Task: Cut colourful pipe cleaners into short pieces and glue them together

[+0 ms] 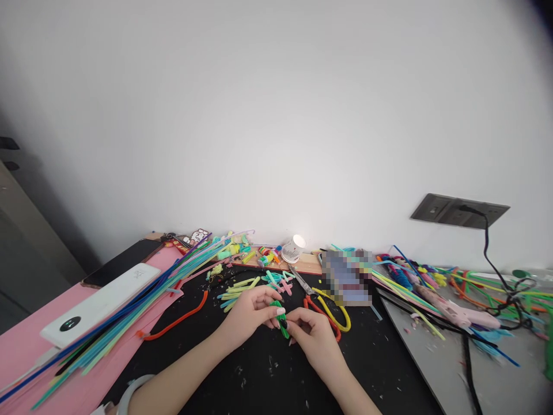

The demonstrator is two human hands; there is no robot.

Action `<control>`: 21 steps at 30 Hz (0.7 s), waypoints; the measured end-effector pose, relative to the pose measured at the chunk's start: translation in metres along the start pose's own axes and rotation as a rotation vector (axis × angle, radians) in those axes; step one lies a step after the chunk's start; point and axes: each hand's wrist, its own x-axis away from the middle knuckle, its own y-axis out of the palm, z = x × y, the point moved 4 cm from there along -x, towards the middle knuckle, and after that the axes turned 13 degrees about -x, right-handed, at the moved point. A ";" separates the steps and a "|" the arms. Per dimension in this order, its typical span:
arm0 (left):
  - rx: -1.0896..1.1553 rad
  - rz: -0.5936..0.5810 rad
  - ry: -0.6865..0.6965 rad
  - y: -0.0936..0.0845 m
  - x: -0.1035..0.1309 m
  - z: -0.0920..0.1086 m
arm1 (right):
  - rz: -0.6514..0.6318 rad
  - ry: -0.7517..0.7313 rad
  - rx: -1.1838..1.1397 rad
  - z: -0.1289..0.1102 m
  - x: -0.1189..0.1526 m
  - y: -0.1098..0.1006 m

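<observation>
My left hand (253, 312) grips the upper part of a small green piece (279, 309) made of fuzzy stems, between thumb and fingers. Against its lower right side, beside a dark spot, my right hand (314, 339) pinches with thumb and forefinger. Both hands are raised over the black mat (259, 377). Just behind them lie short yellow-green stems (242, 286) and short teal and pink pieces (280, 281). Scissors (306, 283) and yellow and red loops (339, 316) are behind my right hand.
Long blue and green stems (142, 305) and a white power bank (101, 300) lie at left. A paper cup (294, 249) leans near the wall. At right are a blurred phone (345, 282), a pink glue gun (453, 308) and its black cord.
</observation>
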 end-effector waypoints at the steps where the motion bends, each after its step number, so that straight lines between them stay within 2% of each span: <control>1: 0.033 -0.012 -0.028 0.001 0.000 -0.002 | 0.011 0.010 -0.022 0.000 0.000 -0.001; 4: 0.081 -0.048 -0.104 0.002 0.001 -0.005 | 0.039 0.023 -0.067 -0.002 0.001 -0.002; 7: 0.048 -0.033 -0.126 0.001 0.002 -0.003 | 0.048 0.019 -0.084 -0.005 0.001 -0.002; 11: -0.010 0.031 -0.112 -0.003 0.002 0.002 | 0.057 0.020 -0.092 -0.006 0.001 -0.002; 16: -0.030 0.049 -0.064 -0.004 0.000 0.000 | 0.083 0.021 -0.102 -0.006 0.001 -0.004; 21: 0.054 -0.046 -0.081 0.001 0.003 -0.001 | 0.097 0.029 -0.142 -0.009 0.000 -0.003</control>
